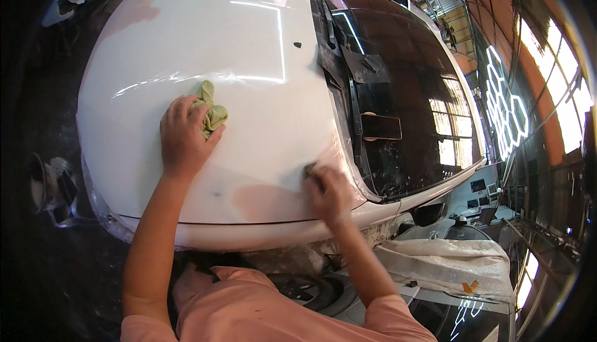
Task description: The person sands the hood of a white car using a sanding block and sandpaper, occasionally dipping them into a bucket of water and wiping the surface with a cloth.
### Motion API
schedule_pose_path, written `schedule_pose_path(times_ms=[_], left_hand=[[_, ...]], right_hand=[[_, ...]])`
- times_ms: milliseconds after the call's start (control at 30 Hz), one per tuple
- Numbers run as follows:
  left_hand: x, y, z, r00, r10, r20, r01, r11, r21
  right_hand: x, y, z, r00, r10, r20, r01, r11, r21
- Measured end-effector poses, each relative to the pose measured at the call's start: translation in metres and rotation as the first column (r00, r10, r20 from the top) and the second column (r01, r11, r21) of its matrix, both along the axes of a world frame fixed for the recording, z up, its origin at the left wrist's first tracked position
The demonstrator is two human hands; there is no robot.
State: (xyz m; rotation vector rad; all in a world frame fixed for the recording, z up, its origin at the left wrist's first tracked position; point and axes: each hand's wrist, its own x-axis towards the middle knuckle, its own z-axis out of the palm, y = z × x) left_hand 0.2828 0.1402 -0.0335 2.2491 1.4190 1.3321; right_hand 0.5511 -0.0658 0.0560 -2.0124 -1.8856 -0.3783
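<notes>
A green cloth (216,117) lies bunched on the white hood (267,124) of a car, toward the car's nose. Its long axis runs away from the person, across the car, and one loose, rounded end points to the far side. It looks soft, pale and crumpled, with deep folds.

The left hand (186,140) is closed on the cloth, fingers over its left edge and thumb along its near right side. Well apart from it, the right hand (329,193) is blurred, its bent fingers clamped on a small dark piece (309,168) against the hood near the windshield (410,50). Only an end of this piece shows past the fingertips, pointing toward the far left; its full shape and long axis cannot be told.

The car lies crosswise, nose to the left. The hood is glossy, with bright line reflections and pinkish patches, one just left of the right hand. A small black fitting (297,45) sits farther back. A phone (382,127) shows at the windshield, its long side running left to right. A pale cover (448,264) drapes over another vehicle at lower right.
</notes>
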Motion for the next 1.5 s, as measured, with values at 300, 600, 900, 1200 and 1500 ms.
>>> schedule_pose_path(times_ms=[300, 600, 900, 1200, 1500], left_hand=[[0.004, 0.000, -0.003, 1.000, 0.008, -0.016, -0.008, 1.000, 0.011], [0.008, 0.000, -0.001, 1.000, -0.006, 0.014, 0.006, 0.999, 0.046], [0.013, -0.004, -0.001, 1.000, -0.017, 0.010, 0.017, 0.999, 0.038], [0.007, -0.001, -0.006, 1.000, 0.004, 0.007, -0.005, 0.999, 0.054], [0.005, 0.000, -0.004, 0.999, 0.050, -0.019, -0.049, 0.997, 0.062]], right_hand=[[0.025, 0.039, 0.011, 0.971, -0.226, 0.082, 0.229, 0.973, -0.029], [0.060, 0.064, 0.025, 0.946, -0.285, 0.156, 0.288, 0.958, 0.002], [0.067, 0.062, 0.028, 0.980, -0.145, 0.136, 0.150, 0.988, -0.032], [0.039, 0.049, 0.016, 0.996, 0.037, 0.076, -0.025, 0.988, -0.151], [0.015, 0.040, 0.006, 0.992, 0.119, 0.049, -0.114, 0.989, -0.090]])
